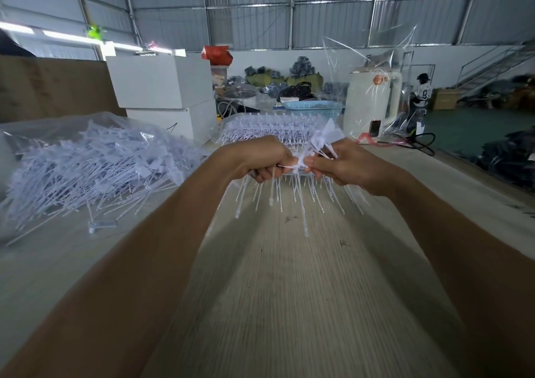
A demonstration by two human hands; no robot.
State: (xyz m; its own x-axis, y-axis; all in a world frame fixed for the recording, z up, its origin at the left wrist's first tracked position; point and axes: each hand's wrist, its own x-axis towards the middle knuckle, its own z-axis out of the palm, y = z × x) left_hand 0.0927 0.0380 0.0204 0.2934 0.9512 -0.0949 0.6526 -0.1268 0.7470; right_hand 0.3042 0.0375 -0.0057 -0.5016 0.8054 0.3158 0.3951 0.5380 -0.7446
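- Plastic ties point(299, 188), a white bundle, were held in the air above the table, in the middle of the scene, between two bare hands.
- Curled fingers point(262, 176) of the left hand point(260, 159) were clamped round the bundle's left end, knuckles up.
- The right hand point(347, 166) pinched the right end, its fingers closed on the ties, with flat tag heads sticking up just beyond its thumb.
- The two hands were nearly touching, so the gripped part ran left to right.
- Each tie's long axis ran the other way: heads up at the hands, thin tails hanging down and towards the near side.
- The tails fanned out, those on the left leaning left and those on the right leaning right, their knobbed tips hanging above the tabletop.
- A pale wood-grain table point(289, 291) lay beneath, running from near to far.
- A loose heap point(95, 163) of the same white ties lay on the left of the table, partly on a clear bag, its strands pointing every way.
- A neater row of ties point(269, 130) lay on the table just beyond the hands.
- White boxes point(165, 82) were stacked at the far left.
- A blue basket point(312, 110) stood far behind the row.
- A crumpled clear plastic sheet point(373, 68) rose at the far right, in front of a white appliance point(367, 99).
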